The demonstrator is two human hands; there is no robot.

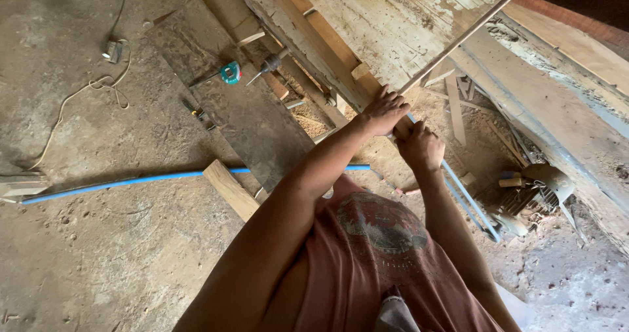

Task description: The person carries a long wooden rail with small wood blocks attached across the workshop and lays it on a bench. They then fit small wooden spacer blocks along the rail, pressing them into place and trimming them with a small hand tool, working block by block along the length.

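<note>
a view from a head-worn camera, looking straight down over a person's chest and both outstretched arms. the left hand (pixel 385 111) is curled closed around the lower edge of a large worn wooden panel (pixel 386 24), fingers wrapped over the edge and knuckles facing up. the right hand (pixel 421 147) sits just beside and slightly below it, closed in a fist; it seems to grip the same edge, though what lies inside the fist is hidden. the two hands are almost touching

both arms reach forward and away from the body, the left forearm long and nearly straight, running from the lower left up to the panel, the right forearm rising more steeply from the lower right. a faded pink t-shirt (pixel 373 253) shows between them

the panel is tilted, its whitish flaking paint and nailed wooden battens facing the camera, filling the top centre of the view above the hands. its lower edge lies in the grip of the left hand

below, on a dusty concrete floor (pixel 98 253), a blue pipe (pixel 131 182) runs across from the left and passes behind the arms. a short wooden block (pixel 230 189) lies over it. a dark flat board (pixel 242 109) lies further up, with a teal tape measure (pixel 230 73) and a power drill (pixel 268 64) on it. a white cord (pixel 78 96) loops at the left. wood scraps (pixel 458 102) litter the right
</note>
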